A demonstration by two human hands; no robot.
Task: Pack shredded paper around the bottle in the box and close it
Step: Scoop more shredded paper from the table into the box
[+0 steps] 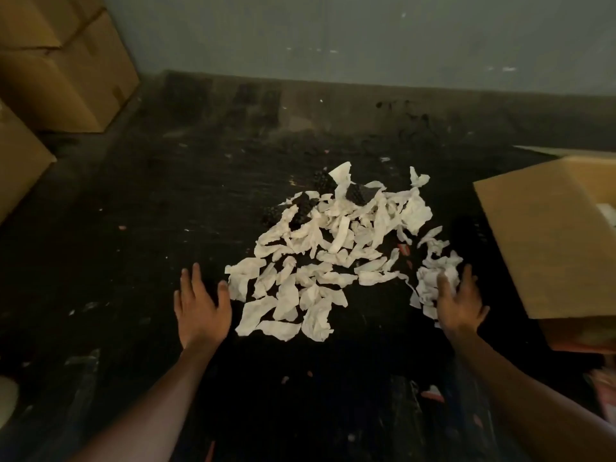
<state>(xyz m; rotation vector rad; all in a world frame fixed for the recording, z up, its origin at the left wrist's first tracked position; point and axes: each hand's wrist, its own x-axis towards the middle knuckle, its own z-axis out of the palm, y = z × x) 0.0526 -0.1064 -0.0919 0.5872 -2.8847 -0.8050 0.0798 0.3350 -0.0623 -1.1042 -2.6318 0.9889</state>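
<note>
White paper [320, 258] mid-frame on black, white-flecked floor [133, 228]; tan box [550, 248] at right; tan boxes [66, 61] upper left; grey wall [366, 35] above.

White shredded paper [328, 258] is lying in a loose, crumpled heap on the dark floor, spreading from the centre toward six o'clock. At three o'clock, a brown cardboard box [550, 248] is sitting with its flap [546, 241] slanting over the opening, hiding the inside.

Shredded paper [333, 248] mid-floor, between the hands; box [553, 248] right, seemingly open; stacked cartons [63, 61] far left.
</note>
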